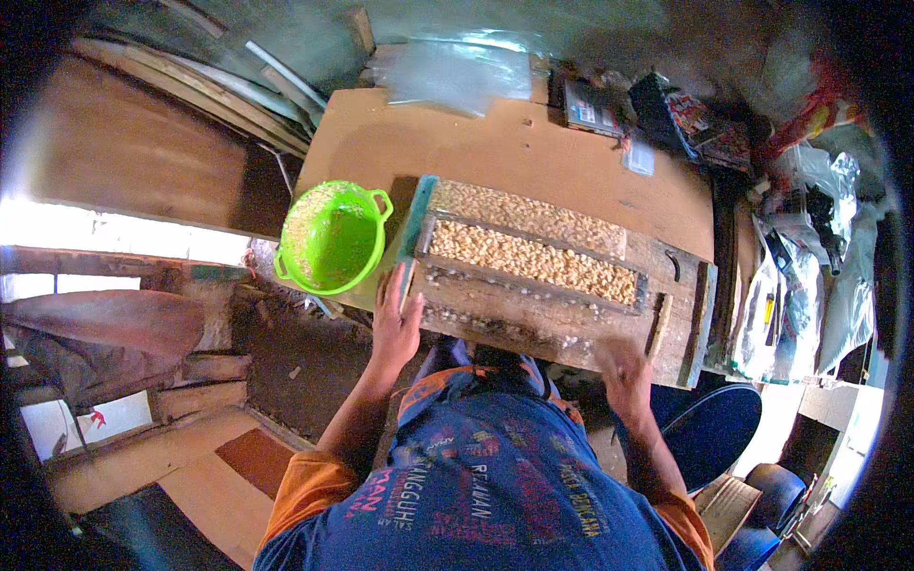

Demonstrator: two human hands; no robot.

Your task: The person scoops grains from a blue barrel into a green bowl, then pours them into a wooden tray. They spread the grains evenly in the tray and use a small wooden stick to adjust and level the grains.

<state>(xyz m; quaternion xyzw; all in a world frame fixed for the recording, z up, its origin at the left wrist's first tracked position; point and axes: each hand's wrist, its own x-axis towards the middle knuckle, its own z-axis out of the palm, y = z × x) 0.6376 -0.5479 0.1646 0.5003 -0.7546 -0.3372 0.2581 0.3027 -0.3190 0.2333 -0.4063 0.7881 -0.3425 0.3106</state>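
In front of me, a worn wooden board (500, 300) lies slanted at the table's near edge. A narrow rectangular frame (641, 294) on it holds pale beans (532, 260), which look like soybeans. Just behind lies a flat slab of similar beans (525, 210), apparently under clear plastic. My left hand (398, 317) grips the board's near left corner, thumb at the front and fingers along the side. Blurred, my right hand (623, 371) is at the near edge towards the right, beside a short wooden stick (660, 325); whether it holds anything is unclear.
A lime-green plastic basin (332, 243) with beans stuck to its wall stands left of the board. Clear plastic sheets (457, 71) lie at the back of the table (493, 143). Plastic bags (792, 300) hang at the right. Below them stands a dark blue barrel (714, 428).
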